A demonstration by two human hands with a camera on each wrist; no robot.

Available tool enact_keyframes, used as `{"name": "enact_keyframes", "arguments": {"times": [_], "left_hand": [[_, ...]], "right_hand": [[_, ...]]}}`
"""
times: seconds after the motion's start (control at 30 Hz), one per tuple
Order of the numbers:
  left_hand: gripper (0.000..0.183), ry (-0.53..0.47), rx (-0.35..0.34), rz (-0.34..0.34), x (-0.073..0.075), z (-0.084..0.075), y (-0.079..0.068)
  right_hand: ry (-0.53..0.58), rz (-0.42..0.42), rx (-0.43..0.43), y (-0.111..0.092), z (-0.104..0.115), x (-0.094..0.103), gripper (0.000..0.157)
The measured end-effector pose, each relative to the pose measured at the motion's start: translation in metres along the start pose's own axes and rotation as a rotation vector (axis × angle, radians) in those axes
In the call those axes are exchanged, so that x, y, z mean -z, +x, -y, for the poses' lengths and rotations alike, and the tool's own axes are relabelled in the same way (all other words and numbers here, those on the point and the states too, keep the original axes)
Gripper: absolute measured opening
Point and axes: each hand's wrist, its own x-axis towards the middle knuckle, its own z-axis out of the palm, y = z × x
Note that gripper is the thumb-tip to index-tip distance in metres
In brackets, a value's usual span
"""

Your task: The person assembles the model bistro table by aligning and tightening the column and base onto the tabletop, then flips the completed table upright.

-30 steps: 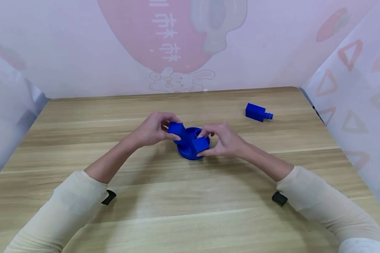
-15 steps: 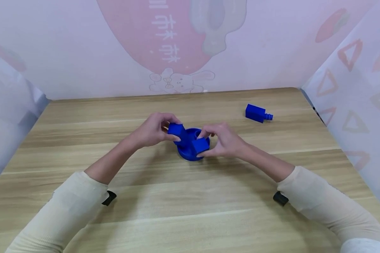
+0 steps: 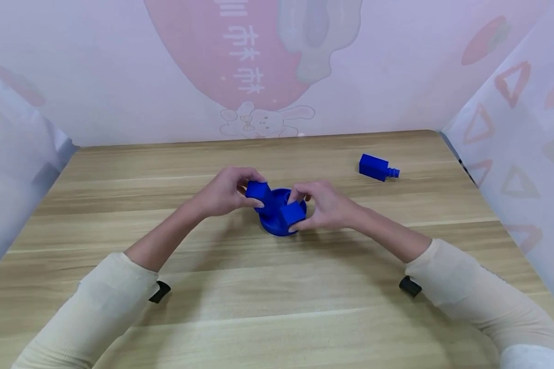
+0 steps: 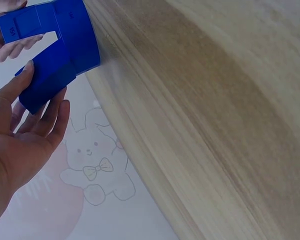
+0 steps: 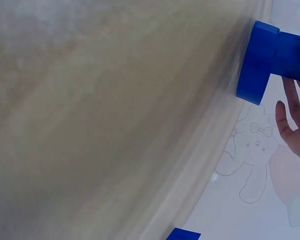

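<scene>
A round blue base [image 3: 277,226] with a raised rim sits mid-table in the head view. My left hand [image 3: 223,192] pinches a blue block [image 3: 258,190] between thumb and fingers at the base's left side. The left wrist view shows this block [image 4: 47,77] leaning outward from the base [image 4: 85,42]. At the base's right side, my right hand [image 3: 325,205] pinches a second blue block [image 3: 293,212], its thumb on the near face. This block [image 4: 27,22] stands straight out from the base in the left wrist view. Both blocks' lower ends are hidden.
A third blue block [image 3: 374,167] with a narrow ridged peg [image 3: 394,173] lies on its side at the back right of the wooden table [image 3: 277,292]. A printed white wall [image 3: 120,77] rises behind the table's far edge, with another sheet [image 3: 526,154] on the right.
Both hands keep their grip on the blocks with barely any movement. The whole head view has shifted slightly, so everything sits a little lower.
</scene>
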Motion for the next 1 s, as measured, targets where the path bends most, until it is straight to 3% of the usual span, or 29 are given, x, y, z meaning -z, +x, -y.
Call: {"name": "enact_keyframes", "arguments": {"times": [0.23, 0.33, 0.5, 0.6, 0.73, 1.0], "left_hand": [[0.044, 0.108, -0.028, -0.017, -0.001, -0.003, -0.002], [0.051, 0.218, -0.055, -0.043, -0.002, -0.009, -0.004], [0.057, 0.41, -0.185, -0.06, -0.007, -0.022, -0.006], [0.058, 0.457, -0.262, -0.027, -0.013, -0.028, -0.005], [0.062, 0.487, -0.307, 0.042, -0.021, -0.035, -0.004], [0.059, 0.493, -0.279, 0.076, -0.038, -0.046, -0.001]], "right_hand": [[0.028, 0.11, 0.001, -0.004, -0.005, 0.012, 0.059], [0.056, 0.104, -0.005, -0.009, -0.011, 0.018, 0.06], [0.021, 0.048, -0.048, -0.015, -0.024, 0.032, 0.053], [-0.047, 0.018, -0.103, -0.019, -0.031, 0.04, 0.049], [-0.184, -0.025, -0.202, -0.022, -0.039, 0.052, 0.045], [-0.451, -0.113, -0.43, -0.028, -0.059, 0.078, 0.042]]}}
